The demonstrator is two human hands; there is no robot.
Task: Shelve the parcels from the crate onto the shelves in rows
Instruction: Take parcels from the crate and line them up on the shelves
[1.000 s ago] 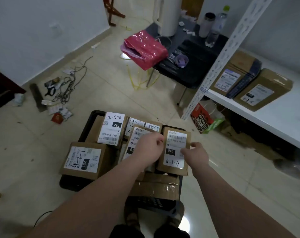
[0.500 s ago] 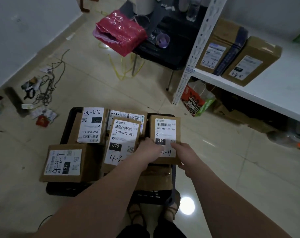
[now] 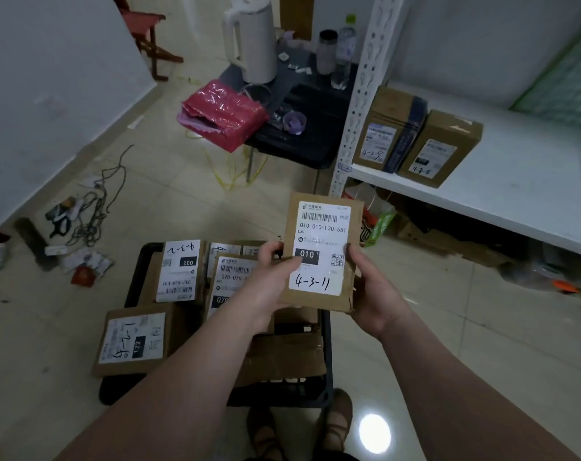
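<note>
"Two boxes (image 3: 387, 131) on the shelf (image 3: 515, 194), per the head view?" asks the trainee.

"Confirmed," says the supervisor. "Both stand side by side, touching, just beside the perforated post (image 3: 359, 94), labels facing out. A third parcel (image 3: 322, 227) is held upright above the far right corner of the crate (image 3: 139, 271), apart from the rest. The left hand (image 3: 269, 277) grips its left edge with the thumb across the label. The right hand (image 3: 372, 287) curls round its right edge. At least five more lie in the crate, one overhanging the left rim. Judgement: the task is at an early stage, with most of the row not yet built."

"Materials?"

"Brown matte card, flat rectangular shapes, with some creased corners. Each carries a smooth white printed label with a handwritten code; the held one reads 4-3-11. One carton low in the crate shows shiny clear tape. The crate is black rigid plastic with slotted walls. The shelf is smooth white board on a pale post, probably metal."
</note>
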